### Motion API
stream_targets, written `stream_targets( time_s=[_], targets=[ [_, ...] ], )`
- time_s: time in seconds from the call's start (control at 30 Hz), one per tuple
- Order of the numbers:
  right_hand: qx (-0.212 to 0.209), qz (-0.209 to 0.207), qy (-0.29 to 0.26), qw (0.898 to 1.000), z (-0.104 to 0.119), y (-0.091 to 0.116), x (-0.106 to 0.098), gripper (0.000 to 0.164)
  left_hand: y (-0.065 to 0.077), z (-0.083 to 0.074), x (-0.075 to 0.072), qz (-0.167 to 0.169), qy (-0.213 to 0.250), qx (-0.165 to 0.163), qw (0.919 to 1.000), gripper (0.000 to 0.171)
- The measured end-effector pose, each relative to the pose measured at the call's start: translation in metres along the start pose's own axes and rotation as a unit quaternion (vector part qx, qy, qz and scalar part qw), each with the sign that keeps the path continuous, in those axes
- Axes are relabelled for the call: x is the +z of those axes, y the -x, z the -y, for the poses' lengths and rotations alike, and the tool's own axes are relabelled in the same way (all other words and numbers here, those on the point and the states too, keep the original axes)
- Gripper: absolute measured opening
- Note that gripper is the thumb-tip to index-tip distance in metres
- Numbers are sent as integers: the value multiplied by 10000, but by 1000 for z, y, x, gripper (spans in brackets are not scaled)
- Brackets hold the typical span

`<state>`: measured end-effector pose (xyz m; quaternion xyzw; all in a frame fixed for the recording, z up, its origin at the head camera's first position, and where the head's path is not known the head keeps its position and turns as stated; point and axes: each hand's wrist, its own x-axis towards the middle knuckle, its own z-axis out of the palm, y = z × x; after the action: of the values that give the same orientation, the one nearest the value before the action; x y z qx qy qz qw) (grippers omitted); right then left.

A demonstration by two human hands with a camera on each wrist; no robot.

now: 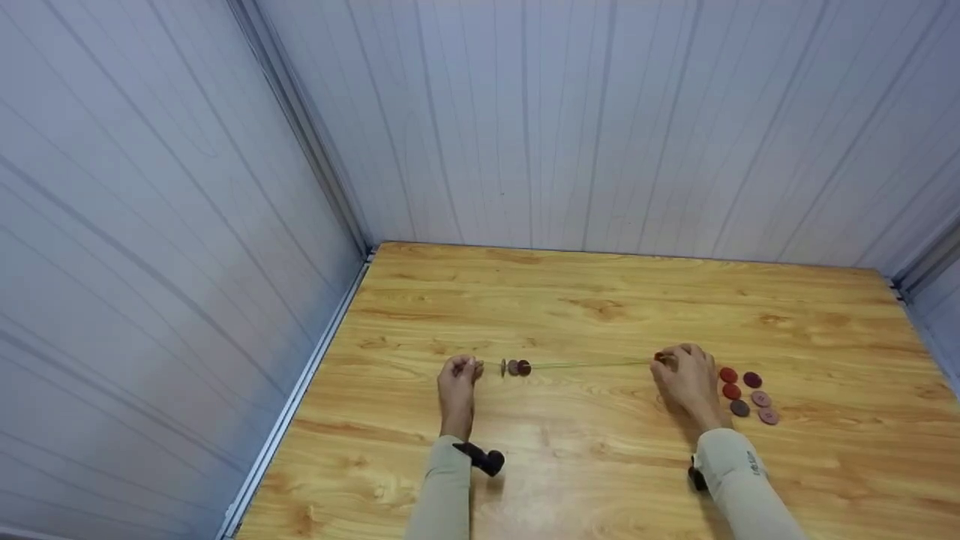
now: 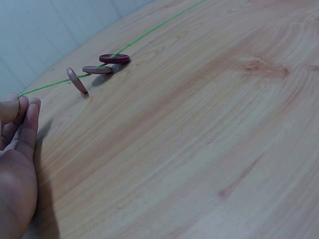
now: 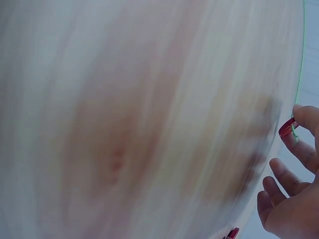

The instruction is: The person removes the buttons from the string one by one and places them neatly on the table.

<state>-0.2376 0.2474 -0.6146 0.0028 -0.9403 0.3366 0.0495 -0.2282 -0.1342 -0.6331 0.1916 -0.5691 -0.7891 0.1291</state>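
A green string [image 1: 585,365] runs taut between the two hands. My left hand [image 1: 457,384] pinches its left end between thumb and fingertips. Threaded on the string near that hand are a tilted pinkish-brown button [image 2: 76,80], a second brownish button [image 2: 97,70] and a dark maroon button [image 2: 114,59]. At the other end, my right hand [image 1: 688,379] pinches a red button [image 3: 287,126] between thumb and index finger, its other fingers loosely bent. A short green string end shows at the red button in the right wrist view.
To the right of my right hand, several loose buttons lie on the wooden table [image 1: 585,465]: red [image 1: 728,374], dark maroon [image 1: 752,379], grey [image 1: 739,408] and pink [image 1: 769,415]. White panel walls [image 1: 570,127] stand behind and at the sides.
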Motion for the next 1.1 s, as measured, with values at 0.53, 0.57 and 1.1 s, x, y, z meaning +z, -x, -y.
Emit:
stream_targets(
  time_s=[0.53,0.57,1.1],
  targets=[
    [297,-61,167,9994,-2,0,-5,38,2,-1,-1,92,117,-85,9999,14],
    [324,-45,159,9993,-2,0,-6,39,1,0,-1,92,108,-70,9999,15],
    [493,-35,136,9987,-6,-1,-9,41,2,-1,0,49,202,-5,9998,14]
  ],
)
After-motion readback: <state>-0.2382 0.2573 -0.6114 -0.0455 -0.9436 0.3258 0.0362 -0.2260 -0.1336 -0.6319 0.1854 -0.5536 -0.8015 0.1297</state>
